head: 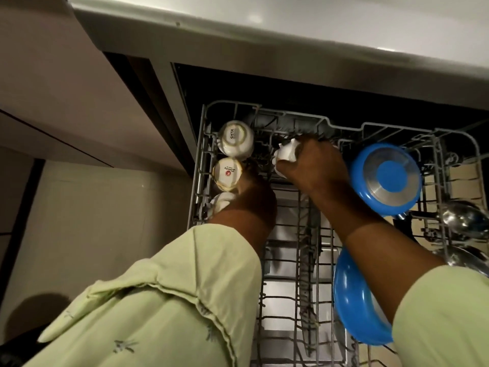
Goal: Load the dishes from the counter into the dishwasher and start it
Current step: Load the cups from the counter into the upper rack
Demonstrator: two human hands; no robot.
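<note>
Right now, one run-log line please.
phase: loading rack | right hand: holds white cup | left hand: at cup row, grip unclear | blue bowls: inverted, right side

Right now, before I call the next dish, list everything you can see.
rack: one, grey wire, pulled out under the counter
upturned cups: three, white and cream, left column of rack
white cup: one, white, back middle of rack, in right hand's grip
bowls: two, blue with steel, right side of rack
ladles: two, steel, far right
counter: one, pale grey, top of view
sleeves: two, light green, on forearms
left hand: one, at the left cups, grip unclear
right hand: one, grips the white cup
</note>
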